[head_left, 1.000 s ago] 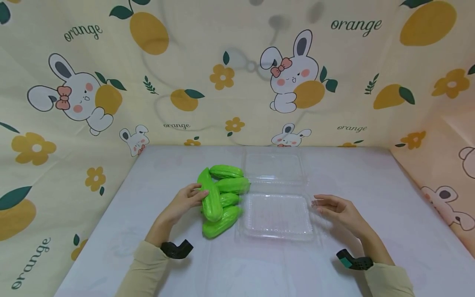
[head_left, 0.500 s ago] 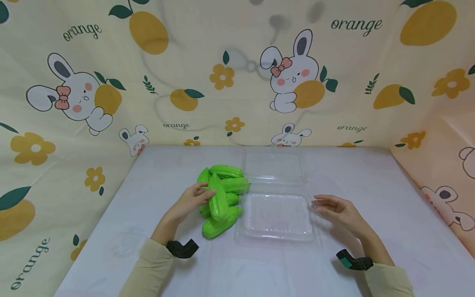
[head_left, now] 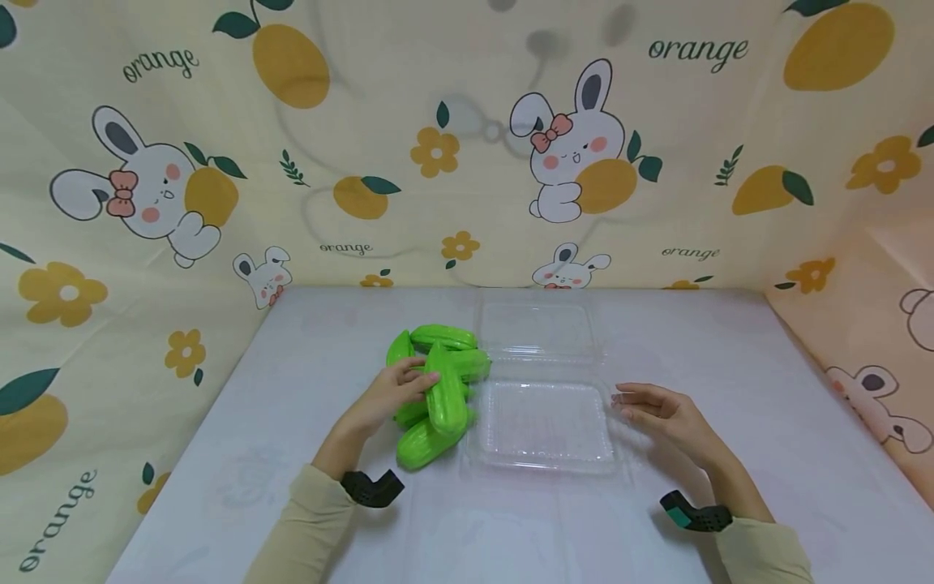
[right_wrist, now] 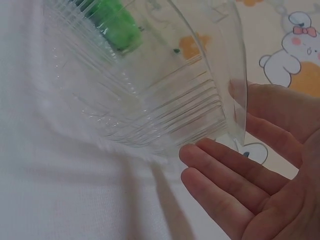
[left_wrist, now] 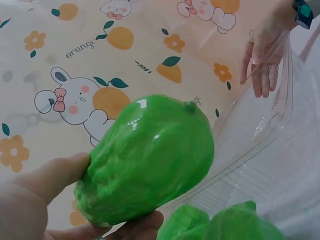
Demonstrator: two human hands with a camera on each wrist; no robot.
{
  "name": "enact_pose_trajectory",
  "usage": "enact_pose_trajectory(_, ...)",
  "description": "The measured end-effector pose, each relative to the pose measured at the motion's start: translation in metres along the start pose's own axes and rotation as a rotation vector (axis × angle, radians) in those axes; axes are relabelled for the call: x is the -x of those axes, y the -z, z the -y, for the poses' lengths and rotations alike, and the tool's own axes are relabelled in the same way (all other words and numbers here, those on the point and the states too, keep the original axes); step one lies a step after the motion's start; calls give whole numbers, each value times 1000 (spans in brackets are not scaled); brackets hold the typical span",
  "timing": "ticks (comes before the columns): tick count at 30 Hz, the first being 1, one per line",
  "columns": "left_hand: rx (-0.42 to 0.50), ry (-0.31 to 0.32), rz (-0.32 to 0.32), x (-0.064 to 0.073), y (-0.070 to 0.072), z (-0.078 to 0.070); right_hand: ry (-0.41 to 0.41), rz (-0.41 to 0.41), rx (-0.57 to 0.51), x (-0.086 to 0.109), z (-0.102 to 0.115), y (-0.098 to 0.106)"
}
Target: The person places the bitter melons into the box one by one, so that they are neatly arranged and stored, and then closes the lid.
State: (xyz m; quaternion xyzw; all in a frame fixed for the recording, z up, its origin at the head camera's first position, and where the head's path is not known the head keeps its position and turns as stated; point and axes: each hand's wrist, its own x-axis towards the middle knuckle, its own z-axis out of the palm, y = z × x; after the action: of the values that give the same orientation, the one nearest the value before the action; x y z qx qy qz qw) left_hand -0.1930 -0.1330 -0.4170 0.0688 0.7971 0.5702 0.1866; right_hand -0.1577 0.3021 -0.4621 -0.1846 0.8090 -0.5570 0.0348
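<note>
My left hand [head_left: 387,399] grips a bright green, lumpy bitter melon [head_left: 447,404] between thumb and fingers, over the pile. The left wrist view shows this melon up close, its stem stub at upper right, with the thumb on its near side and fingertips beneath. Under and behind it lie several more bitter melons [head_left: 426,446], partly covered. To their right sits an opened clear plastic clamshell container [head_left: 543,465], its tray nearer me. At the tray's right edge my right hand [head_left: 660,414] pinches the rim; in the right wrist view its other fingers extend below.
The container's clear lid [head_left: 540,331] lies folded back behind the tray. A white cloth [head_left: 503,527] covers the table. Behind it hangs a cream curtain [head_left: 409,105] printed with rabbits and oranges, with another at the right side.
My left hand has carried the held bitter melon rightward across the pile, toward the container, uncovering a melon at the left. The right hand has stayed in place at the rim.
</note>
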Motion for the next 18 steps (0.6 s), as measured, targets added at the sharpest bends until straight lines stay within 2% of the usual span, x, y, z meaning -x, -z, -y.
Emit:
enact_pose_trajectory(9, 6, -10, 34, -4, -9, -4, -23, 4, 16, -1, -2, 0)
enact_pose_trajectory(18, 13, 16, 28, -10, -20, -9, -15, 3, 14, 0, -2, 0)
